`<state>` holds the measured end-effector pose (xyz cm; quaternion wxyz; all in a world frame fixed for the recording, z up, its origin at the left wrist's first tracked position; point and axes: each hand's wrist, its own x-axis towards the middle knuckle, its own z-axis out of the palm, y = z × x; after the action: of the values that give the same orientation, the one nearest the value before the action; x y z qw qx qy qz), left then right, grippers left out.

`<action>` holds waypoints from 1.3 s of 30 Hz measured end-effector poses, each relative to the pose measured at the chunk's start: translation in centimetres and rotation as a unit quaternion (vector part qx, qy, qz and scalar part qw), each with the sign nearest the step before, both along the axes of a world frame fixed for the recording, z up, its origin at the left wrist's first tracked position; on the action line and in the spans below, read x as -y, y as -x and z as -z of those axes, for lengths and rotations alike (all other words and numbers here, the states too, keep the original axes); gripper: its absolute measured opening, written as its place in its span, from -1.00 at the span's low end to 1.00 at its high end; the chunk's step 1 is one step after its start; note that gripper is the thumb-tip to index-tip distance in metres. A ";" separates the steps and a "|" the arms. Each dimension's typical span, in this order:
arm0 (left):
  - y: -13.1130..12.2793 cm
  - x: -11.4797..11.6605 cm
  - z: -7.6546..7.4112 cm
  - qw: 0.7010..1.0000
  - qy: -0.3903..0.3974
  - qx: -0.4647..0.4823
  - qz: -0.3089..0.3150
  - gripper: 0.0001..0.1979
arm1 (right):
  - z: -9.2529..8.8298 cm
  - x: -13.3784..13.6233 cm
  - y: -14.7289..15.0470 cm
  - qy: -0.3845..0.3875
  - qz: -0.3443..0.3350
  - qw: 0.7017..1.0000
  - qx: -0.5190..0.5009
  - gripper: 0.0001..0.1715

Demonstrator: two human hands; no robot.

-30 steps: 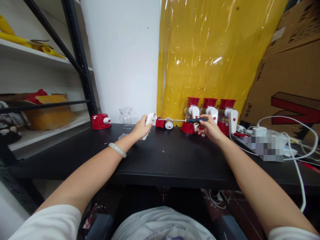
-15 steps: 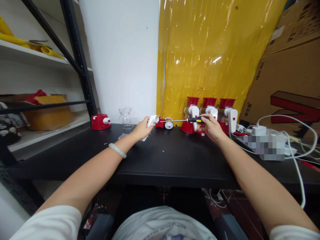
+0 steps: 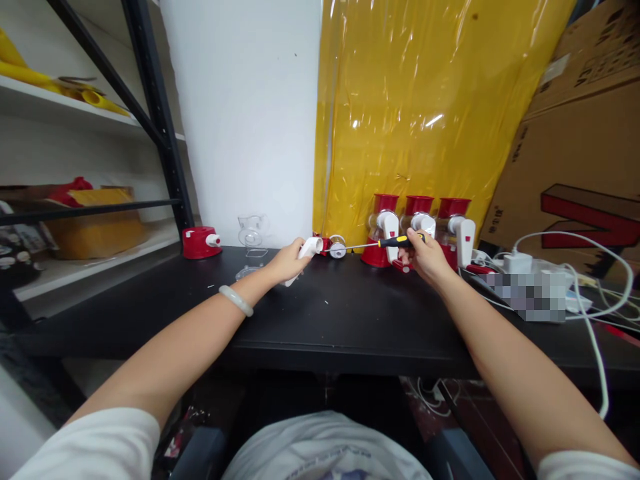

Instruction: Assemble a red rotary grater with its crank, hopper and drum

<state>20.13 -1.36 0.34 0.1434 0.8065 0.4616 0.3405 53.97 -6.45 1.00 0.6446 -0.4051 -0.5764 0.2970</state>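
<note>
My left hand (image 3: 289,261) is closed round a white crank handle (image 3: 311,247), whose round hollow end faces right. In my right hand (image 3: 425,253) is a screwdriver (image 3: 397,241) with a black and yellow grip. Its thin metal shaft points left toward the hollow end, and the tip appears just short of the opening. Behind the shaft, a small red part with a round white and clear piece (image 3: 337,247) lies on the black table (image 3: 340,313). Just beyond my right hand stands a red and clear rotary grater (image 3: 385,203) with a white crank.
Two more rotary graters (image 3: 455,207) stand further right. A red base (image 3: 201,243) and a clear plastic housing (image 3: 251,231) are at the back left. White cables (image 3: 600,320) and a charger (image 3: 519,262) lie on the right, before a cardboard box (image 3: 575,147). Shelves rise at left.
My left hand has shifted slightly right and down with the white handle. The screwdriver now tilts, its tip lower than its grip, and sits a little further right.
</note>
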 end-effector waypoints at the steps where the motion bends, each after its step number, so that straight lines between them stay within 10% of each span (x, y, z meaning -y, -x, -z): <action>1: 0.0 -0.1 0.2 1.000 0.001 -0.003 0.009 -0.76 | -0.1 0.1 0.0 0.000 0.005 1.000 0.007 -0.44; 22: -0.3 -0.3 0.1 0.996 0.043 0.058 -0.044 -0.79 | -0.2 0.5 0.1 -0.026 0.040 0.996 0.071 -0.43; 31: 0.0 -0.7 0.1 0.996 0.026 0.065 -0.058 -0.77 | -0.4 0.0 -0.1 0.050 0.014 0.998 0.029 -0.81; 39: 0.2 -0.9 0.0 0.996 0.025 0.064 -0.064 -0.78 | -0.2 0.6 0.2 -0.004 -0.011 0.996 0.090 -0.54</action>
<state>19.96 -0.41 0.32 0.1708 0.7480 0.5105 0.3882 53.77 -7.07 1.20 0.5887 -0.4213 -0.6373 0.2642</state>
